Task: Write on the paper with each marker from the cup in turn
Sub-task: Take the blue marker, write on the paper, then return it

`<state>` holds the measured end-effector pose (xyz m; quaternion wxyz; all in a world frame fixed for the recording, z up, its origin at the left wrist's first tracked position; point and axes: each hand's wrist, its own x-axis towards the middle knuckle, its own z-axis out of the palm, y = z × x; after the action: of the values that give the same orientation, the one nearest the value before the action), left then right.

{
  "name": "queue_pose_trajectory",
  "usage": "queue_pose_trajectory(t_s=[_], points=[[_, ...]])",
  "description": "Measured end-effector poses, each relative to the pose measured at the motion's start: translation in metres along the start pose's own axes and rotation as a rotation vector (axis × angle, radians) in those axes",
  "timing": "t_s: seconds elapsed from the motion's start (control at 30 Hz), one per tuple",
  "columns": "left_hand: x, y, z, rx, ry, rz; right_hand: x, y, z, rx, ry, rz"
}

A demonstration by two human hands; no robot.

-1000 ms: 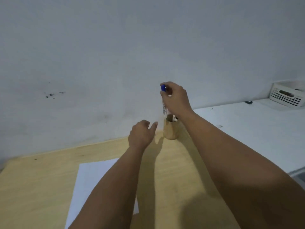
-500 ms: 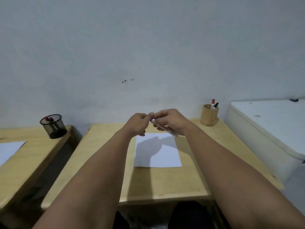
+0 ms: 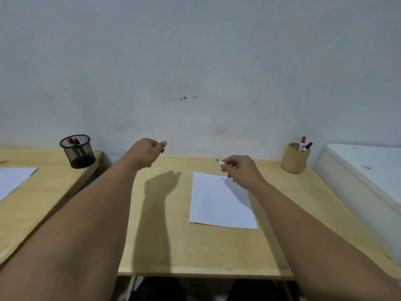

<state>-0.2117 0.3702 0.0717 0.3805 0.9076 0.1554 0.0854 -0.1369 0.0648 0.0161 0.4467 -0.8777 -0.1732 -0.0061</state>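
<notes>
Head view: a pale grey wall [image 3: 195,51] fills the upper half of the frame, with a small cluster of dark specks near its centre. Below it, one wooden desk [image 3: 165,246] takes up the lower middle, and a second wooden desk [image 3: 43,192] sits at the lower left, apart from the first by a narrow gap. A white cabinet [image 3: 364,170] stands at the right edge, just beside the main desk.

Two bare forearms reach in from the bottom corners. One white sheet of paper [image 3: 219,205] lies flat on the main desk, right of centre; no writing can be read on it. Part of another white sheet [image 3: 13,179] shows on the left desk.

At the back right corner of the main desk stands one wooden cup [image 3: 294,161] with two markers [image 3: 304,144] upright in it, one red-capped, one black-capped; their labels are too small to read. One black mesh cup [image 3: 77,151] stands on the left desk, with something red inside.

The right hand [image 3: 240,172] hovers over the paper's top edge, fingers closed on an uncapped marker [image 3: 221,162] whose dark tip points to the upper left. The left hand [image 3: 147,154], upper centre-left, is curled shut around a blue cap [image 3: 162,151].
</notes>
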Motion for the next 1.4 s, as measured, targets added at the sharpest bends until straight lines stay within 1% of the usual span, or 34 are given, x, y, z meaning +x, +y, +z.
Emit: queue_pose_trajectory(t_s=[0.07, 0.1, 0.17, 0.2, 0.3, 0.37, 0.43, 0.53, 0.6, 0.67, 0.7, 0.73, 0.77, 0.8, 0.87, 0.9, 0.93, 0.97, 1.1, 1.17, 1.27, 1.4], points=[[0.012, -0.013, 0.015, 0.330, 0.045, 0.074, 0.008, 0.011, 0.009, 0.218, 0.042, 0.144], [0.015, -0.016, 0.029, 0.437, 0.039, 0.106, 0.011, 0.011, 0.015, 0.315, 0.039, 0.210], [0.018, -0.019, 0.058, 0.586, -0.016, 0.142, 0.015, 0.009, 0.024, 0.535, -0.010, 0.328], [0.021, -0.021, 0.070, 0.623, -0.043, 0.144, 0.017, 0.010, 0.026, 0.631, -0.054, 0.377], [0.026, -0.025, 0.091, 0.685, -0.095, 0.136, 0.024, 0.014, 0.029, 0.887, -0.138, 0.458], [0.026, -0.026, 0.098, 0.714, -0.104, 0.134, 0.030, 0.016, 0.033, 1.018, -0.130, 0.498], [0.026, -0.028, 0.102, 0.727, -0.107, 0.127, 0.033, 0.016, 0.038, 1.097, -0.122, 0.545], [0.024, -0.031, 0.101, 0.697, -0.101, 0.078, 0.032, 0.016, 0.041, 1.283, -0.121, 0.609], [0.019, -0.031, 0.099, 0.663, -0.060, 0.047, 0.030, 0.016, 0.041, 1.484, -0.118, 0.610], [0.009, -0.032, 0.100, 0.605, 0.059, 0.085, 0.028, 0.016, 0.041, 1.620, -0.111, 0.586], [0.003, -0.033, 0.101, 0.557, 0.131, 0.146, 0.027, 0.016, 0.042, 1.622, -0.101, 0.570], [-0.003, -0.035, 0.105, 0.510, 0.192, 0.235, 0.025, 0.015, 0.042, 1.557, -0.086, 0.545], [-0.010, -0.037, 0.110, 0.473, 0.230, 0.338, 0.023, 0.015, 0.044, 1.415, -0.056, 0.511], [-0.019, -0.039, 0.115, 0.446, 0.232, 0.435, 0.021, 0.014, 0.045, 1.224, -0.023, 0.471], [-0.034, -0.047, 0.126, 0.416, 0.131, 0.553, 0.014, 0.016, 0.049, 0.865, 0.036, 0.420], [-0.040, -0.051, 0.131, 0.430, 0.057, 0.571, 0.012, 0.019, 0.051, 0.771, 0.048, 0.398], [-0.045, -0.053, 0.136, 0.461, 0.000, 0.576, 0.009, 0.022, 0.053, 0.739, 0.045, 0.382], [-0.049, -0.055, 0.139, 0.488, -0.016, 0.576, 0.008, 0.026, 0.055, 0.725, 0.036, 0.368], [-0.060, -0.048, 0.147, 0.507, 0.004, 0.515, 0.004, 0.028, 0.062, 0.703, 0.046, 0.355], [-0.066, -0.043, 0.150, 0.494, -0.006, 0.464, 0.004, 0.023, 0.063, 0.685, 0.046, 0.339], [-0.072, -0.042, 0.150, 0.472, -0.042, 0.392, 0.005, 0.010, 0.067, 0.591, 0.069, 0.303], [-0.070, -0.043, 0.144, 0.379, -0.108, 0.359, 0.015, -0.001, 0.082, 0.600, 0.133, 0.291]])
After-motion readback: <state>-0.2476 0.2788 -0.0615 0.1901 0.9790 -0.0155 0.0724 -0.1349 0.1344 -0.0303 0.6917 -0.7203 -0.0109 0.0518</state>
